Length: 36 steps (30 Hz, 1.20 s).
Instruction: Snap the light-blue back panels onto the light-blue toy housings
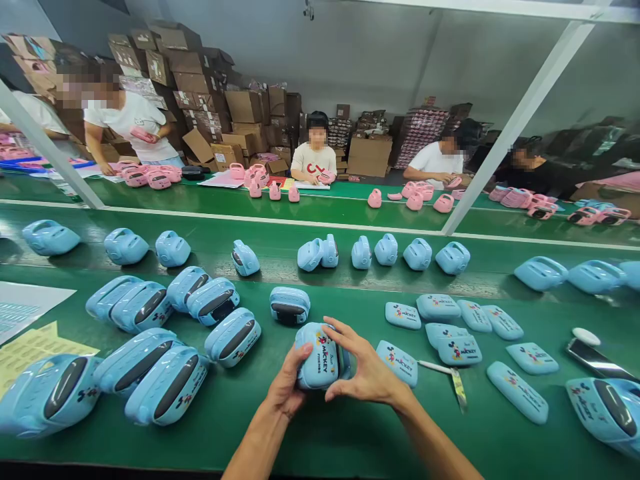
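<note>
Near the front edge of the green table (pixel 360 440) I hold a rounded light-blue plastic casing (pixel 318 360) with a cartoon print and the word Mickey facing me. My left hand (pixel 286 379) is closed around its left side, thumb on the printed face. My right hand (pixel 373 367) grips the right side, fingers at the top edge and thumb below. Just behind is another blue casing (pixel 290 305) with a dark window. Right of my right hand lies a loose printed blue panel (pixel 399 363), touching a thin white-handled tool (pixel 434 367). The casing's underside is hidden.
Several blue casings (pixel 167 387) stand at left, beside yellow sheets (pixel 45 353). Several printed panels (pixel 517 393) and a dark phone-like object (pixel 597 360) lie right. More blue casings (pixel 404 255) line the strip beyond. Across it, people (pixel 315 160) handle pink casings (pixel 257 175).
</note>
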Tool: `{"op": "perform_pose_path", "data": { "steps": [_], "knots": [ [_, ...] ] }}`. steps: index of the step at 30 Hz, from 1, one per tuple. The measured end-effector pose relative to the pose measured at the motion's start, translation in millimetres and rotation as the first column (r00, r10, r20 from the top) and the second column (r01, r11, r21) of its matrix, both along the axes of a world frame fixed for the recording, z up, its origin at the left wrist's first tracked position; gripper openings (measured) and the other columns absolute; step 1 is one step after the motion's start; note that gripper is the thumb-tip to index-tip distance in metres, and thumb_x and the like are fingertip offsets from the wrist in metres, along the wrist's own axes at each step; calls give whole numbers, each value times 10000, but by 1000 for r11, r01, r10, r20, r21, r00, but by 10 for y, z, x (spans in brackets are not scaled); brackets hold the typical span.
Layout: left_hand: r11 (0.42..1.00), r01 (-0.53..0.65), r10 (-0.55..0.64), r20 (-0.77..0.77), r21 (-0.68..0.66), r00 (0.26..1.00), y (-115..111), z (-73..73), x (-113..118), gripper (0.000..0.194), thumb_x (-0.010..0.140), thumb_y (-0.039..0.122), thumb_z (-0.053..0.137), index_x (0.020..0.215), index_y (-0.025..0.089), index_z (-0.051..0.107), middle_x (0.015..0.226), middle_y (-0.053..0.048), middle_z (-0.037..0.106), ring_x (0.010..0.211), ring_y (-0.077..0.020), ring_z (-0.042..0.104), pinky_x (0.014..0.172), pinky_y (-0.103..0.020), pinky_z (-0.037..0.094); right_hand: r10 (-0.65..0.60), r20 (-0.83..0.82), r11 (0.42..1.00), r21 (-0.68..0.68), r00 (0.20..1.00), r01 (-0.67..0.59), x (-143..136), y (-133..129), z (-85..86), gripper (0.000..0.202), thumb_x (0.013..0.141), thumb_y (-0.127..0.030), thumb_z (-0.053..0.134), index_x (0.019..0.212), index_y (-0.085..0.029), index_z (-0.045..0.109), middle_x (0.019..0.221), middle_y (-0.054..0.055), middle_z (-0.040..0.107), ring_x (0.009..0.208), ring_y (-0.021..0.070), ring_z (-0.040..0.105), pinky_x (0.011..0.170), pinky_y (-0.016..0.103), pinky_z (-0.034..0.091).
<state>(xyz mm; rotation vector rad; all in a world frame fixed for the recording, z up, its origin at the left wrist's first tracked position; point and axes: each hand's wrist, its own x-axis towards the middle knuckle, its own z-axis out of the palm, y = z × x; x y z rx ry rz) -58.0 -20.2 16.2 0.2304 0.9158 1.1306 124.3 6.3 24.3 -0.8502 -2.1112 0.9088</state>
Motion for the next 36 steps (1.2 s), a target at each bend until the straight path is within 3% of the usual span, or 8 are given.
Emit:
{"op": "perform_pose_path", "data": {
  "steps": [6, 10, 15, 22, 27, 32, 34, 36],
  "knots": [
    [989, 4, 16, -134, 145, 991, -65, 75, -12, 864, 625, 344, 892, 1394, 280, 502, 1242, -88, 685, 1111, -317, 661, 914, -402, 544, 41, 2, 980, 194, 999, -41, -15, 11, -102, 1090, 592, -573, 894, 1526, -318, 392, 1539, 163, 446, 1409, 364, 445, 1129, 537, 422],
    [988, 11, 22, -213, 155, 977, -89, 118, -29, 946, 521, 386, 944, 1353, 264, 511, 1195, -92, 684, 1088, -327, 650, 890, -407, 545, 60, 39, 960, 271, 997, -68, 10, 6, -32, 1021, 666, -544, 868, 1530, -305, 379, 1492, 175, 489, 1358, 343, 493, 1092, 520, 461],
    [990, 0, 39, -272, 141, 961, -101, 146, 1, 841, 534, 390, 929, 1268, 244, 547, 1146, -81, 689, 1051, -299, 653, 863, -384, 546, 51, 73, 951, 299, 996, -71, 21, -32, 83, 966, 676, -523, 868, 1498, -271, 427, 1436, 190, 534, 1276, 338, 525, 1035, 537, 495],
    [993, -13, 42, -248, 117, 968, -142, 179, 71, 719, 590, 355, 890, 1224, 231, 573, 1097, -71, 725, 1000, -274, 686, 861, -373, 544, 18, 50, 958, 285, 999, -32, -13, -58, 12, 955, 624, -532, 894, 1447, -235, 513, 1386, 199, 593, 1190, 352, 545, 981, 566, 518],
    [990, -94, 117, -235, 105, 965, -104, 118, 130, 663, 623, 317, 870, 1219, 225, 595, 1096, -74, 733, 980, -265, 705, 845, -359, 557, 19, -4, 990, 137, 1000, -19, -60, 1, -25, 1017, 515, -526, 944, 1420, -265, 561, 1419, 180, 588, 1260, 367, 537, 1032, 569, 487],
    [984, -157, 165, -106, 81, 981, -82, 19, 176, 683, 648, 333, 849, 1270, 267, 575, 1154, -62, 722, 1028, -279, 702, 882, -378, 563, -69, -208, 987, -156, 976, 37, -107, -34, -107, 1046, 518, -538, 938, 1449, -304, 522, 1534, 125, 478, 1454, 373, 368, 1216, 601, 214],
    [975, -197, 202, -52, 100, 978, -79, -39, 175, 736, 645, 383, 851, 1308, 307, 541, 1176, -52, 711, 1051, -290, 692, 892, -389, 563, -290, -401, 914, -384, 869, 127, -133, -99, -180, 1011, 626, -566, 877, 1498, -297, 444, 1564, 114, 435, 1496, 344, 304, 1228, 569, 204],
    [963, -212, 222, -42, 166, 974, -63, -114, 141, 791, 617, 395, 874, 1319, 339, 514, 1193, -38, 698, 1071, -291, 679, 903, -383, 558, -467, -502, 775, -629, 728, 63, -153, -161, -266, 891, 752, -559, 788, 1510, -289, 406, 1545, 118, 457, 1463, 329, 376, 1183, 550, 321]
  ]
}}
